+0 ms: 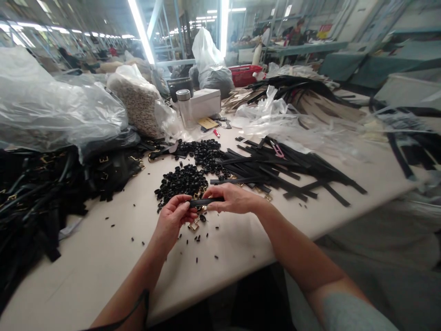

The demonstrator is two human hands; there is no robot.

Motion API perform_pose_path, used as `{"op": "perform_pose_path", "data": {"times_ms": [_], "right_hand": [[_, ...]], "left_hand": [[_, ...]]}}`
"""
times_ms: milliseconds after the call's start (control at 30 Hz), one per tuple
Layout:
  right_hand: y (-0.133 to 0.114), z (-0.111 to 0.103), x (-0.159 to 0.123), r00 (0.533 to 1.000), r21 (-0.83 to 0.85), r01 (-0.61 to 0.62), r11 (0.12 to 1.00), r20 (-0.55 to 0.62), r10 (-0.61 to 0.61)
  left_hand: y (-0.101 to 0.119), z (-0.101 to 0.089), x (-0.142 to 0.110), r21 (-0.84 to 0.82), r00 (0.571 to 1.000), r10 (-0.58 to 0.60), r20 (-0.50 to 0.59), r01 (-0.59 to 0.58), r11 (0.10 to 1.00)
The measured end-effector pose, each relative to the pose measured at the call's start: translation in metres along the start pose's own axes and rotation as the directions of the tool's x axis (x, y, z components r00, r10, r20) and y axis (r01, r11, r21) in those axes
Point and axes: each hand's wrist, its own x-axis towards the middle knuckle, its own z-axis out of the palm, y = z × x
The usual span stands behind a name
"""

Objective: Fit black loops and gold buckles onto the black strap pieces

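Note:
A short black strap lies level between both hands, just above the white table. My left hand pinches its left end with curled fingers. My right hand grips its right end, fingers closed. A gold buckle rests on the table directly under the hands. Just beyond the hands sits a heap of small black rings. To the right of it lies a pile of black straps.
Finished black straps with gold buckles crowd the left side. Clear plastic bags, a metal flask and a white box stand at the back. Tiny black bits dot the table. Other people work far behind.

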Motion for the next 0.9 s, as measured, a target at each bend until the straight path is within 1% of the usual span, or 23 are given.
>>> {"op": "perform_pose_path", "data": {"times_ms": [133, 267, 367, 433, 467, 533, 633, 733, 900], "right_hand": [[0.005, -0.004, -0.001, 0.997, -0.035, -0.003, 0.999, -0.079, 0.0], [0.008, -0.012, -0.003, 0.996, -0.088, -0.014, 0.996, -0.086, 0.007], [0.01, -0.012, -0.003, 0.993, -0.163, 0.021, 0.986, -0.11, -0.039], [0.011, -0.008, -0.002, 0.98, -0.27, 0.024, 0.963, -0.185, -0.076], [0.012, -0.006, 0.0, 0.97, -0.332, 0.011, 0.943, -0.227, -0.092], [0.014, -0.002, 0.002, 0.947, -0.429, -0.024, 0.903, -0.298, -0.116], [0.018, 0.0, 0.003, 0.927, -0.466, -0.052, 0.883, -0.352, -0.131], [0.019, -0.003, 0.002, 0.919, -0.446, -0.047, 0.894, -0.371, -0.137], [0.014, -0.007, -0.001, 0.91, -0.389, -0.003, 0.921, -0.383, -0.158]], "left_hand": [[0.002, 0.002, 0.0, -0.02, 1.0, -0.025, 0.001, 0.025, 0.999], [0.002, -0.001, 0.001, -0.047, 0.999, -0.028, -0.021, 0.027, 0.999], [0.0, -0.003, 0.002, -0.006, 0.998, 0.029, -0.054, -0.029, 1.0], [-0.001, -0.003, 0.002, 0.048, 0.99, 0.123, -0.074, -0.119, 0.992], [-0.002, -0.002, 0.002, 0.075, 0.979, 0.187, -0.08, -0.181, 0.981], [-0.003, 0.0, 0.001, 0.122, 0.944, 0.322, -0.076, -0.311, 0.942], [-0.005, 0.002, -0.002, 0.192, 0.886, 0.462, -0.029, -0.449, 0.873], [-0.005, 0.003, -0.004, 0.285, 0.849, 0.529, 0.011, -0.509, 0.812], [-0.003, 0.003, -0.007, 0.429, 0.806, 0.592, 0.003, -0.536, 0.727]]}}
